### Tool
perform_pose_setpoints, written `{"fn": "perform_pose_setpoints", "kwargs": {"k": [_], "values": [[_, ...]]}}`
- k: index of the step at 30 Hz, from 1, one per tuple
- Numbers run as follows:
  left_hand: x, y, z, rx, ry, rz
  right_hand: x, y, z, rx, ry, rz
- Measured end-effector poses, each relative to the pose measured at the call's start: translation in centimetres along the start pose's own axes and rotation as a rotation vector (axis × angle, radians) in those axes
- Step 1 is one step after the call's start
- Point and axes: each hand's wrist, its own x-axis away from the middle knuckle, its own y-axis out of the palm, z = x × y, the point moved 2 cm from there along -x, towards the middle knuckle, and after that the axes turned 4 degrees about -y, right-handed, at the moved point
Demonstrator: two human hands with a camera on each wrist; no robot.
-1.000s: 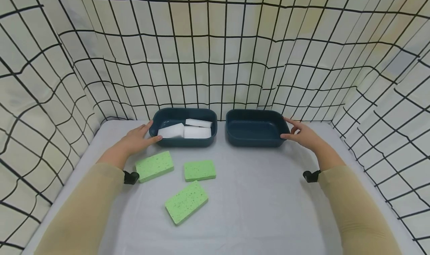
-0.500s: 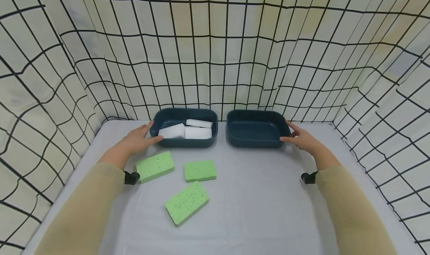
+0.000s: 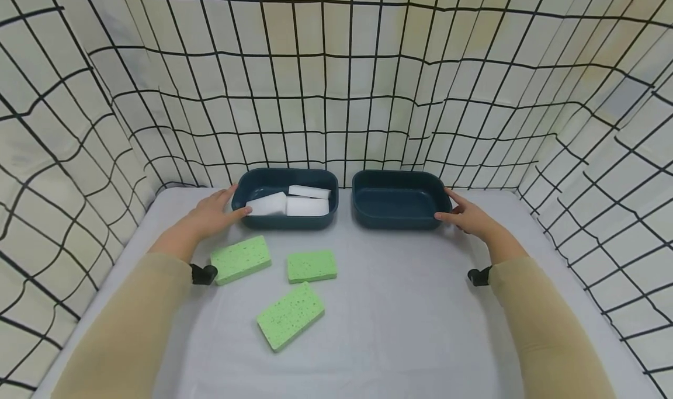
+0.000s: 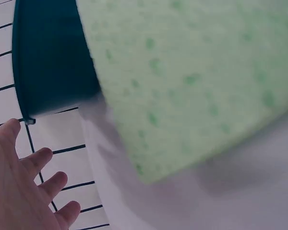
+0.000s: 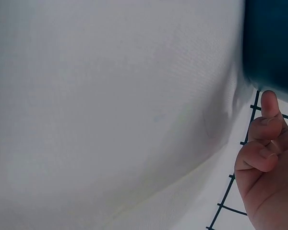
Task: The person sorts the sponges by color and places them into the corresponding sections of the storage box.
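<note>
Two dark blue bins stand side by side at the back of the table. The left bin point(image 3: 286, 221) holds three white sponge blocks point(image 3: 302, 205); the right bin point(image 3: 396, 218) has nothing in it. My left hand point(image 3: 227, 205) touches the left bin's left end, thumb on its front wall. My right hand point(image 3: 453, 207) touches the right bin's right end. In the left wrist view, my left hand point(image 4: 24, 187) has relaxed fingers beside the bin point(image 4: 50, 62). In the right wrist view, a fingertip of my right hand point(image 5: 269, 163) meets the bin point(image 5: 273, 43).
Three green sponges lie on the grey table cloth point(image 3: 399, 305): one point(image 3: 240, 260) by my left wrist, one point(image 3: 312, 266) in the middle, one point(image 3: 290, 315) nearer me. The first green sponge point(image 4: 192, 81) fills the left wrist view. Grid-patterned cloth walls enclose the table on three sides.
Both hands stay at the outer ends of the bins. The right hand has drawn slightly closer against its bin; the view has shifted a little.
</note>
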Motion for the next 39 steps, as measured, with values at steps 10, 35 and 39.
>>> {"fn": "perform_pose_setpoints", "kwargs": {"k": [10,35,39], "values": [[0.6,-0.5,1.8,-0.062,0.077,0.024,0.0,0.1,-0.2,-0.022,-0.003,0.003],[6.0,1.2,4.6,-0.188,0.326,0.178,0.1,0.1,-0.1,0.015,0.021,-0.015],[6.9,1.8,5.6,-0.191,0.392,0.180,0.0,0.0,-0.2,0.013,0.021,-0.012]]}}
